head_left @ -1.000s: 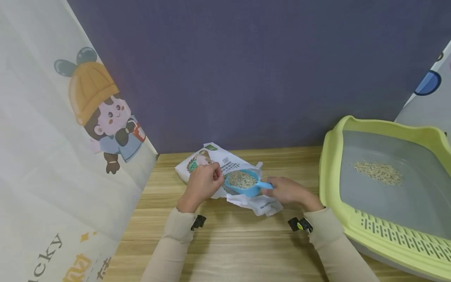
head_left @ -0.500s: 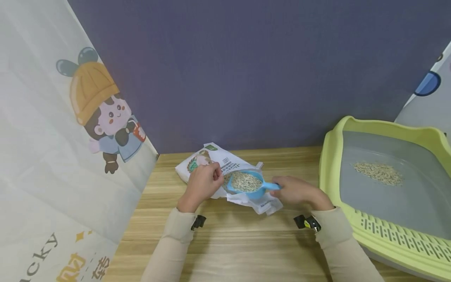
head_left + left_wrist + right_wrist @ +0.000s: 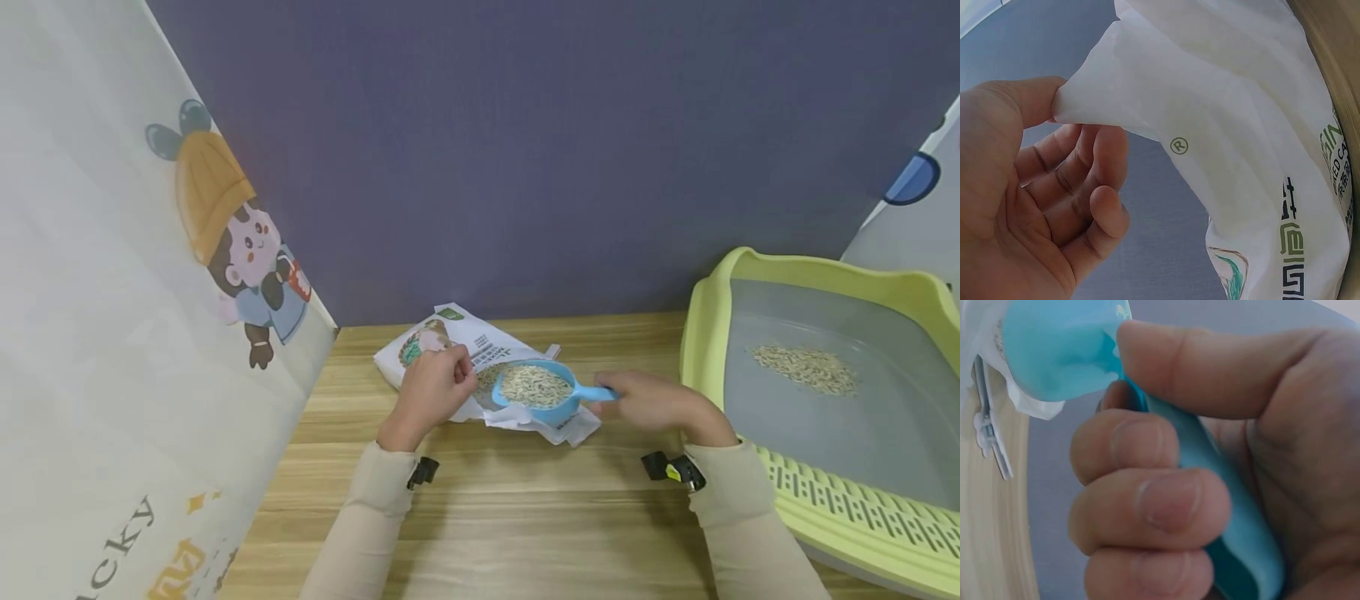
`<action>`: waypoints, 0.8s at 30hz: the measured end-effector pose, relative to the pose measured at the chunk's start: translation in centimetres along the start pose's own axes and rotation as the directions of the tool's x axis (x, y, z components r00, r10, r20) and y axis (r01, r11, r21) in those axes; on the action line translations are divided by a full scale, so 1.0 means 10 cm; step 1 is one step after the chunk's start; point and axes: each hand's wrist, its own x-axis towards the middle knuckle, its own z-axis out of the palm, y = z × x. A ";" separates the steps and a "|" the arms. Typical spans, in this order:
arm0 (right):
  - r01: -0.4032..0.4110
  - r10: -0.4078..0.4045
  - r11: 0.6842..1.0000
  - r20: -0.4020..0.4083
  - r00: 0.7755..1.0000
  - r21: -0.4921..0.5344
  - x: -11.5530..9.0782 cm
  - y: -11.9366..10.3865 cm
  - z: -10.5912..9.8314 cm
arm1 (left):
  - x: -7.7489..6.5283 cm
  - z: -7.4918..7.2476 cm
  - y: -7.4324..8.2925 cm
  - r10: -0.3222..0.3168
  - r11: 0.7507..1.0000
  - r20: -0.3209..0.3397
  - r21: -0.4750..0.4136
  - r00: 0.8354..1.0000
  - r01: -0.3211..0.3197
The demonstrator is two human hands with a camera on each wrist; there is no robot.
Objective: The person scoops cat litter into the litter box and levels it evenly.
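A white printed bag [image 3: 491,337] lies on the table with its mouth toward the right. My left hand [image 3: 435,387] pinches the edge of the bag between thumb and fingers; the left wrist view shows the bag's plastic [image 3: 1235,125] pulled up there. In my right hand [image 3: 648,404] is a light blue scoop [image 3: 551,414], gripped by its handle [image 3: 1235,500] with the fingers curled round it. Beige cat litter pellets [image 3: 534,386] heap up in the scoop, which is over the bag's open mouth. More loose pellets [image 3: 489,385] show inside the bag, left of the scoop.
At the right stands a litter box with a yellow-green rim [image 3: 705,367] and grey floor, bearing a small pellet pile [image 3: 806,369]. A slim pale clip [image 3: 988,425] lies near the bag. A dark partition [image 3: 525,167] rises behind the wooden table [image 3: 525,517].
My right hand has drawn the filled scoop to the right, toward the edge of the bag's mouth. The left hand stays where it was, holding the bag.
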 end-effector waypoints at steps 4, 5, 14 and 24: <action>0.018 -0.018 1.000 0.005 1.000 -0.005 -0.07 0.03 -0.06 | -0.01 -0.01 0.01 -0.005 1.000 0.003 -0.001 1.000 0.005; 0.022 -0.022 1.000 0.005 1.000 -0.008 -0.08 0.04 -0.07 | -0.01 -0.01 0.01 -0.006 1.000 0.004 -0.001 1.000 0.006; 0.046 -0.046 0.999 0.008 0.999 0.009 -0.21 0.10 -0.17 | -0.02 -0.03 0.03 -0.017 1.000 0.008 0.003 1.000 0.017; 0.082 -0.081 0.996 -0.024 0.996 0.023 -0.35 0.17 -0.27 | -0.02 -0.03 0.05 -0.022 1.000 0.005 0.011 1.000 0.021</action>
